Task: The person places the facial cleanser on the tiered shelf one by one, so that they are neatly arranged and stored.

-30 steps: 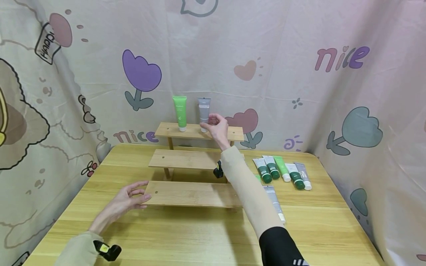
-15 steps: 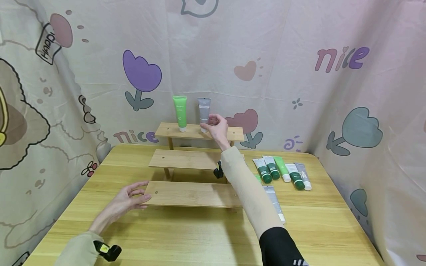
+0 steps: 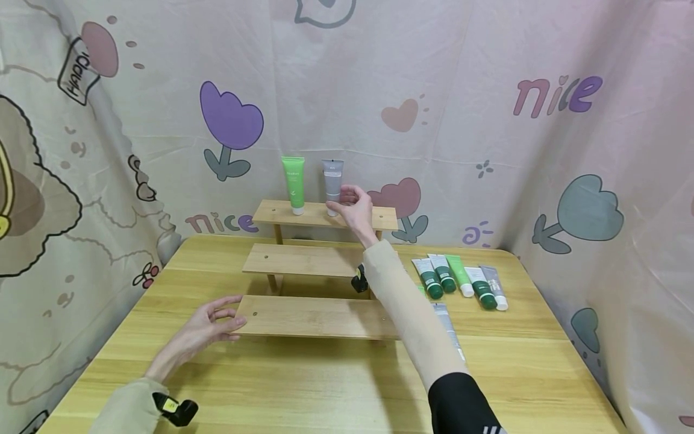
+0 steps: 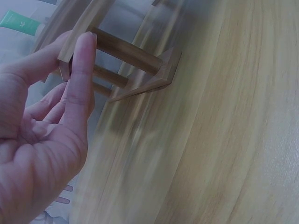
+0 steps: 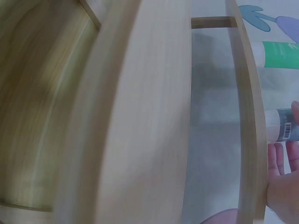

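Observation:
A three-tier wooden display stand [image 3: 320, 317] rises in steps on the table. My left hand [image 3: 205, 325] pinches the left end of its lowest board; in the left wrist view the thumb and a finger lie on either side of the board [image 4: 80, 29]. On the top tier, my right hand [image 3: 356, 212] holds a grey squeeze tube [image 3: 333, 173] near its white cap. This tube stands upright, cap down. To its left stands a bright green squeeze tube [image 3: 294, 179], also cap down, apart from my fingers. The right wrist view shows the grey tube [image 5: 286, 125] only in part.
Several green, white and grey tubes [image 3: 459, 276] lie on the table [image 3: 520, 374] right of the stand. Another grey tube [image 3: 447, 325] lies closer, partly behind my right sleeve, with a bit of green beside it. A printed curtain [image 3: 455, 72] hangs behind the table.
My right forearm has shifted slightly to the right, while the hand stays at the grey tube. The left hand and the stand have not visibly moved.

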A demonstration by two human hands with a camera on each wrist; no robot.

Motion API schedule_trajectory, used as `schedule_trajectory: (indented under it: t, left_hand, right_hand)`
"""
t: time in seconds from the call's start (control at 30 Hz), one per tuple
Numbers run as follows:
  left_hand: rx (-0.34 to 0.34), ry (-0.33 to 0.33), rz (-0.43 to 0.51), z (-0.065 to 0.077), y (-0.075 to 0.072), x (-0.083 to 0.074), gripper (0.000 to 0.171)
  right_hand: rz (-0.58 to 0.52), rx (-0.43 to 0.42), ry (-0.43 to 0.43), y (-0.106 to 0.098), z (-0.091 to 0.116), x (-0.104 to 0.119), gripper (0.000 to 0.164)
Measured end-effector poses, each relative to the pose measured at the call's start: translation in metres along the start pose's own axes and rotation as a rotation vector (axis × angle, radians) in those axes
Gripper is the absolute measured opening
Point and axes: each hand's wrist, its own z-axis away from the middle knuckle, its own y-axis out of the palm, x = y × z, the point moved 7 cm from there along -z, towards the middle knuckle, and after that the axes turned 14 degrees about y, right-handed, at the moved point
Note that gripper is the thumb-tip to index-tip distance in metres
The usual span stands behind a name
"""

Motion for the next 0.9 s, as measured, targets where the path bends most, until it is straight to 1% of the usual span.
schedule_trajectory:
  t: [0.3,0.5,0.6,0.7,0.8,0.9]
  left_hand:
    - [-0.004,-0.006,0.000,0.000,-0.001,0.001,0.076]
    - [-0.007,-0.001,0.004,0.000,-0.001,0.003,0.075]
    - [-0.009,0.002,0.016,0.000,-0.001,0.003,0.075]
    - [-0.012,0.003,0.017,0.000,-0.001,0.004,0.076]
    - [-0.030,-0.015,-0.003,0.000,-0.002,0.005,0.077]
    - [-0.040,-0.034,-0.038,0.000,-0.003,0.007,0.078]
  right_hand:
    - [-0.059,0.008,-0.121,-0.021,0.017,0.009,0.044]
    - [-0.098,0.032,-0.213,-0.044,0.042,0.013,0.041]
    - [-0.069,0.027,-0.254,-0.059,0.059,0.010,0.040]
    - [-0.041,0.020,-0.282,-0.078,0.076,0.002,0.039]
    - [-0.021,0.001,-0.291,-0.099,0.090,-0.011,0.038]
    - [0.013,-0.029,-0.280,-0.123,0.102,-0.024,0.038]
